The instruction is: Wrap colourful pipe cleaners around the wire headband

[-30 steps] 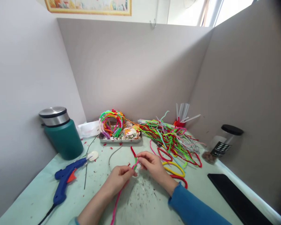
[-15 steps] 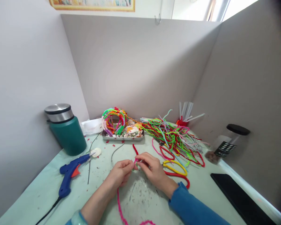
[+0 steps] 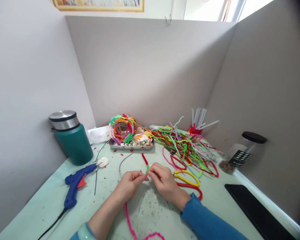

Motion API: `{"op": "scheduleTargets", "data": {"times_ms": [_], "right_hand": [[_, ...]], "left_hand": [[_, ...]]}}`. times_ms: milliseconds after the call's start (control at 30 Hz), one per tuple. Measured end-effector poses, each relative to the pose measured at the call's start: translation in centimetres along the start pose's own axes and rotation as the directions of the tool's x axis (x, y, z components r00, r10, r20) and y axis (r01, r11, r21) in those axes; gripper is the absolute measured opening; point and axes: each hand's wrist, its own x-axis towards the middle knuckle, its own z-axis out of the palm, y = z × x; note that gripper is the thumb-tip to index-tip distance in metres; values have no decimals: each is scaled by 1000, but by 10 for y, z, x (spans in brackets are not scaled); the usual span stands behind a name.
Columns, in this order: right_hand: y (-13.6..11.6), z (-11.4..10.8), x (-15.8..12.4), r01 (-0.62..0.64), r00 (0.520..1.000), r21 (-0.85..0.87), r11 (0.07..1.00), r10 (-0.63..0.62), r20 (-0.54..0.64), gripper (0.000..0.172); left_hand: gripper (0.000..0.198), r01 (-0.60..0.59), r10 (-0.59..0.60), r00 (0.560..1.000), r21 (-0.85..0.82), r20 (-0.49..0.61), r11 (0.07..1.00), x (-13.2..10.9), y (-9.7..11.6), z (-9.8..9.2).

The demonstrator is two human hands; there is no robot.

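Both of my hands meet over the middle of the table, each closed in a pinch. My left hand (image 3: 130, 184) grips a pink pipe cleaner (image 3: 128, 220), whose long tail hangs below the palm and curls at the bottom edge. With thumb and forefinger, my right hand (image 3: 162, 180) pinches the same piece where pink meets green. Beyond the fingertips, a red and green end (image 3: 145, 160) sticks up and away from me. The exact join is partly hidden by my fingers. Just right of my right hand lie yellow-handled scissors (image 3: 190, 176) and red-handled scissors (image 3: 195, 189).
A metal tray (image 3: 130, 147) holds coiled colourful rings and shell-like pieces. Right of it spreads a heap of pipe cleaners (image 3: 182, 143). A blue glue gun (image 3: 76, 186), a green flask (image 3: 75, 143), a clear jar (image 3: 242, 153), a red cup of white sticks (image 3: 195, 130) and a black slab (image 3: 255, 210) surround the workspace.
My right fingers have shifted slightly along the pipe cleaner, and a green section now shows below the red tip. The pink tail at the bottom has moved a little.
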Motion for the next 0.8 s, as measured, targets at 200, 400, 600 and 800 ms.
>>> {"op": "scheduleTargets", "data": {"times_ms": [200, 400, 600, 800], "right_hand": [[10, 3, 7, -594, 804, 511, 622, 477, 354, 21], [11, -2, 13, -365, 931, 467, 806, 331, 155, 22], [10, -5, 11, -183, 983, 334, 924, 171, 66, 17], [6, -6, 6, -102, 992, 234, 967, 80, 99, 13]], "left_hand": [[26, -273, 301, 951, 270, -68, 923, -1, -1, 3], [32, 80, -80, 997, -55, 3, 995, 2, -4, -2], [33, 165, -136, 983, -257, 125, 952, -1, 1, -7], [29, 207, -158, 968, -264, 194, 942, -3, 1, -6]]}}
